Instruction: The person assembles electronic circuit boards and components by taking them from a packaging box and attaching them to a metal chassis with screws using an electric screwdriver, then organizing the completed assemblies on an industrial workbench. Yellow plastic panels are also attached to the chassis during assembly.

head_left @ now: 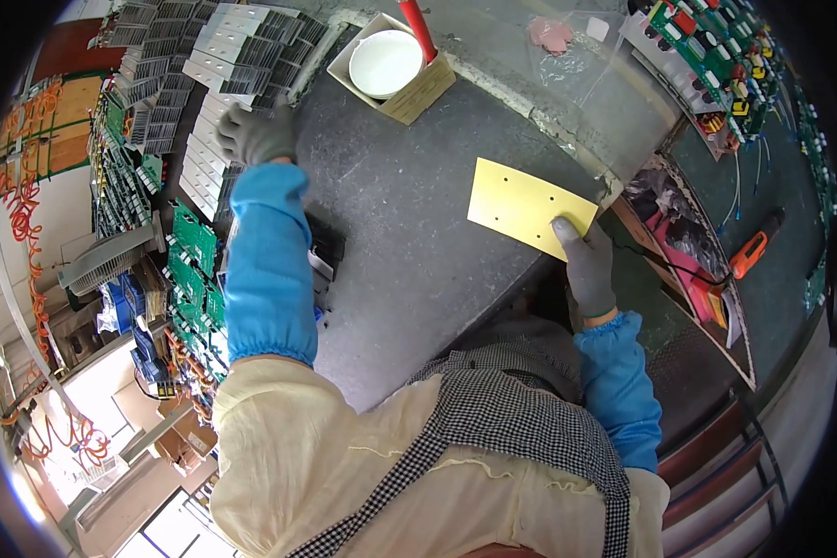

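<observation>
My right hand (588,265), in a grey glove, grips a flat yellow plate (521,205) by its near right corner. The thumb lies on top of the plate, which has several small holes and is tilted above the grey worktop (400,214). At the far left my left hand (256,136), also gloved, reaches over a row of silver finned heat sinks (205,153). Its thumb and fingers are apart, and I see nothing held between them. Whether the fingertips touch the metal is hard to make out.
A cardboard box (414,98) with a white bowl (386,63) and a red-handled tool (418,28) stands at the back. Green circuit boards (191,265) line the left; more boards (707,56) lie far right, near an orange-and-black tool (755,246). A small black object (325,246) sits beside my left sleeve.
</observation>
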`<state>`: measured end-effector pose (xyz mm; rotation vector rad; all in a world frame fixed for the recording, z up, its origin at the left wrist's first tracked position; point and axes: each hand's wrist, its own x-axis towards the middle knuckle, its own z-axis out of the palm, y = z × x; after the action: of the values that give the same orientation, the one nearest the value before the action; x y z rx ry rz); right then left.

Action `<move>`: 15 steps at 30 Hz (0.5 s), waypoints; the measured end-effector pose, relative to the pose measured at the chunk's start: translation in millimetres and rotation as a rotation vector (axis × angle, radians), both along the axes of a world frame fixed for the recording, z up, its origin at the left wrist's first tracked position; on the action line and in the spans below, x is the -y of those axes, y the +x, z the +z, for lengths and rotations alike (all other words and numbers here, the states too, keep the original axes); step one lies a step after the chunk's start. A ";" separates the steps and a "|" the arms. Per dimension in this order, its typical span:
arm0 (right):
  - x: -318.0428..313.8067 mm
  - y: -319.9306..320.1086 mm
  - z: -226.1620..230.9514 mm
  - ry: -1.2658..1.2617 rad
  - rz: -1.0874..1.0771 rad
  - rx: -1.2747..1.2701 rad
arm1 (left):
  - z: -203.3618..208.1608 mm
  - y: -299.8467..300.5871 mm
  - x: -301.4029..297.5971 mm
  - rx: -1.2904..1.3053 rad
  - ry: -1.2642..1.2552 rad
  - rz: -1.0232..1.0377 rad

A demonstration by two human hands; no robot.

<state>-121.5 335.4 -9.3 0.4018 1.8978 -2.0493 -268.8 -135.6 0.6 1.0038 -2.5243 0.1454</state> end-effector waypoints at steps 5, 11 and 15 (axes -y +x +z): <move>1.6 1.6 -2.3 0.025 0.009 -0.012 | -9.8 -8.6 -13.9 0.276 0.227 -0.189; 4.6 4.4 -1.9 0.018 0.003 -0.044 | -6.7 -42.5 8.4 0.546 0.377 -0.100; -3.2 4.7 -4.7 0.079 -0.010 -0.041 | 2.0 -57.7 -29.4 0.599 0.377 -0.172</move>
<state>-116.7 338.7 -13.9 0.3918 2.0093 -2.0083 -326.5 -106.2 2.6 0.9772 -3.2624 -0.1035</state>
